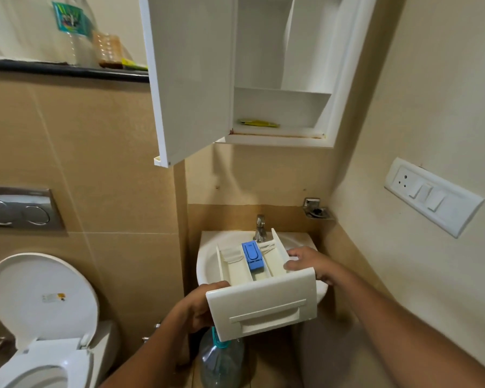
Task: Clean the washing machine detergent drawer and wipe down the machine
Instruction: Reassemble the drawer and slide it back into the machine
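I hold a cream detergent drawer [263, 306], taken out of the machine, over a small white washbasin [207, 264]. Its front panel with the recessed handle faces me. Inside are divided compartments and a blue insert [253, 255] in the middle one. My left hand [199, 306] grips the front panel's left edge. My right hand [305, 263] grips the drawer's right side wall, fingers curled over it. The washing machine is out of view.
A chrome tap [260, 228] stands behind the basin. An open white wall cabinet [235, 79] hangs above, its door swung out left. A toilet with raised lid [39, 303] is at the left. A large water bottle [221, 362] stands under the basin. A switch panel [431, 196] is on the right wall.
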### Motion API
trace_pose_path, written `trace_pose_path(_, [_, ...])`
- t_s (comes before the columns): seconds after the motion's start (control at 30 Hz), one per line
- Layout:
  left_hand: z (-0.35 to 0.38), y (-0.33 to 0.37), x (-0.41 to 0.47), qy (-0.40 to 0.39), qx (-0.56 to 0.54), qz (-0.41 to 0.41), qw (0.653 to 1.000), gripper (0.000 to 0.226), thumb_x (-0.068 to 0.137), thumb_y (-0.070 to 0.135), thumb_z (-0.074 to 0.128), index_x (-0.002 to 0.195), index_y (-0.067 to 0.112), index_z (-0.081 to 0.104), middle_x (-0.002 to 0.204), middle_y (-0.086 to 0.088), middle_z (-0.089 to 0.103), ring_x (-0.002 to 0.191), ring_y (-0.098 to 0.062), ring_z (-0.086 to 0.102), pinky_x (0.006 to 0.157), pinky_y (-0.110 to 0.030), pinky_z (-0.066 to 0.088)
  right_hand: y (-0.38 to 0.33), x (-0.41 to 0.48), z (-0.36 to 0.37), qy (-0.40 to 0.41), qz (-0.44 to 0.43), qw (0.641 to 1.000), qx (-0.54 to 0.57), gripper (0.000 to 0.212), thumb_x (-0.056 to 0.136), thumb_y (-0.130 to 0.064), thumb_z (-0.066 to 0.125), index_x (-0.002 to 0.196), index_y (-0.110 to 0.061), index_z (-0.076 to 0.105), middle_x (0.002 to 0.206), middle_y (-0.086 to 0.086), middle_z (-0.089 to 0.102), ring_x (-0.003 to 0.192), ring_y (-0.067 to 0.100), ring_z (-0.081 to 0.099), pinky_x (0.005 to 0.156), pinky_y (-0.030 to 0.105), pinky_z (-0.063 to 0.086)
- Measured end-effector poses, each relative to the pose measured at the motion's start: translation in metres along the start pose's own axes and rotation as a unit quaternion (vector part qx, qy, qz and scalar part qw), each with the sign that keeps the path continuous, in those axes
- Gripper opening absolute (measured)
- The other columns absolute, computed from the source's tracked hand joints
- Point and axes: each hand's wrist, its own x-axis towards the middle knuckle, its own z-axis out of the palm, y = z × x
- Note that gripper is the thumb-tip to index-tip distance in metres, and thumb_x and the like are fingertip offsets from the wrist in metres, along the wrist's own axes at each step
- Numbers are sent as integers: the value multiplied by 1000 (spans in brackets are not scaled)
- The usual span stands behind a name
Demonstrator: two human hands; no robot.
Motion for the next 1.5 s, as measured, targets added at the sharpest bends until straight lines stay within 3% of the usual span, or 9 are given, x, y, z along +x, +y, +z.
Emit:
trace_pose_path(0.13, [-3, 5, -11, -13, -11, 17, 1000, 51, 82, 31, 76, 120, -1, 63, 98, -24, 74, 82, -32, 74, 71, -42, 60, -23, -5, -8, -13, 6, 999, -29, 37, 91, -23, 67, 126, -13, 66, 106, 1, 74, 94, 17, 73, 81, 32, 58])
trace_pose_path(0.3, [-8, 11, -23, -70, -13, 24, 997, 36, 79, 32, 76, 104, 5, 73, 97, -22, 75, 81, -30, 75, 70, -41, 62, -33, -15, -4, 5, 3, 1000, -11, 27, 91, -18, 68, 114, -4, 72, 107, 18, 75, 104, 35, 70, 78, 35, 51])
trace_pose_path(0.67, [-10, 11, -30, -97, 68, 41, 992, 71, 71, 35, 85, 129, 3, 60, 114, -21, 73, 101, -29, 73, 81, -39, 60, -25, -30, 3, 44, 5, 999, 10, 36, 91, -14, 65, 126, -10, 68, 106, 6, 75, 86, 17, 75, 70, 27, 58])
trace_pose_path(0.87, [-5, 0, -26, -121, -89, -1, 989, 63, 87, 27, 69, 139, -3, 49, 106, -28, 67, 93, -38, 68, 73, -46, 59, -23, -33, 7, 35, 14, 999, 37, 43, 93, -16, 65, 135, -13, 61, 106, 1, 73, 87, 13, 75, 73, 27, 59])
trace_pose_path(0.97, [-5, -2, -23, -137, -140, 6, 981, 55, 84, 26, 73, 129, -3, 59, 98, -28, 70, 85, -39, 72, 67, -45, 60, -31, -34, 1, 13, 19, 999, 31, 44, 94, -22, 67, 137, -14, 59, 111, 2, 73, 93, 16, 74, 79, 30, 59])
trace_pose_path(1.07, [-8, 0, -22, -147, -164, 22, 975, 44, 77, 26, 80, 109, -3, 72, 95, -28, 72, 83, -40, 72, 68, -45, 61, -59, -35, -11, 57, -2, 992, -111, 49, 95, -34, 66, 137, -12, 60, 120, 4, 71, 103, 21, 70, 87, 35, 56])
trace_pose_path(1.2, [-10, 11, -23, -106, -142, 48, 983, 43, 79, 27, 75, 112, -1, 72, 91, -26, 72, 76, -37, 72, 64, -43, 60, -133, -49, -23, 209, -123, 959, -148, 48, 96, -37, 65, 136, -13, 58, 99, -2, 67, 79, 10, 61, 76, 29, 50])
trace_pose_path(1.4, [-17, 17, -32, -40, -113, 89, 989, 38, 72, 32, 73, 95, 2, 79, 87, -25, 73, 70, -34, 73, 60, -38, 60, -262, -99, -12, 364, -430, 791, -239, 31, 92, -28, 61, 119, -17, 72, 92, -2, 74, 83, 16, 67, 79, 33, 56])
trace_pose_path(1.5, [-19, 18, -38, -27, -110, 98, 989, 33, 75, 32, 71, 88, 2, 79, 83, -23, 73, 67, -32, 72, 57, -36, 59, -304, -116, 0, 396, -488, 722, -289, 29, 91, -31, 57, 110, -18, 73, 85, -2, 75, 77, 18, 67, 73, 31, 55])
